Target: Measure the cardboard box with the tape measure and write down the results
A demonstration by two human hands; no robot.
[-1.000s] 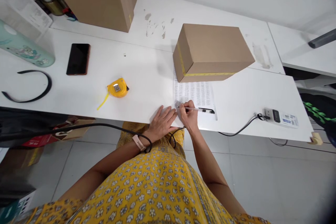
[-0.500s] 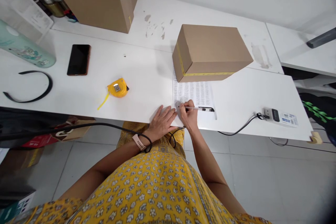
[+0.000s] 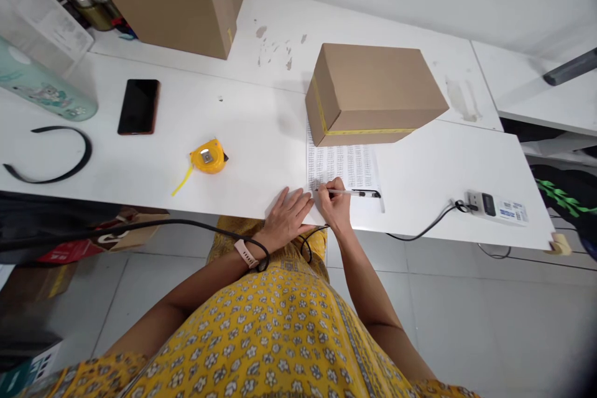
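L hand [image 3: 285, 219] lies flat, fingers spread, at near edge of table [image 3: 261, 137], touching the left margin of a printed sheet [image 3: 347, 166]. R hand [image 3: 336, 206] is closed round a pen [image 3: 355, 193], tip on sheet's lower left, barrel pointing right. Sheet's far end meets base of a box [image 3: 373, 87]. Further left: tape measure [image 3: 208, 157], then phone [image 3: 138, 106], both well apart from hands.
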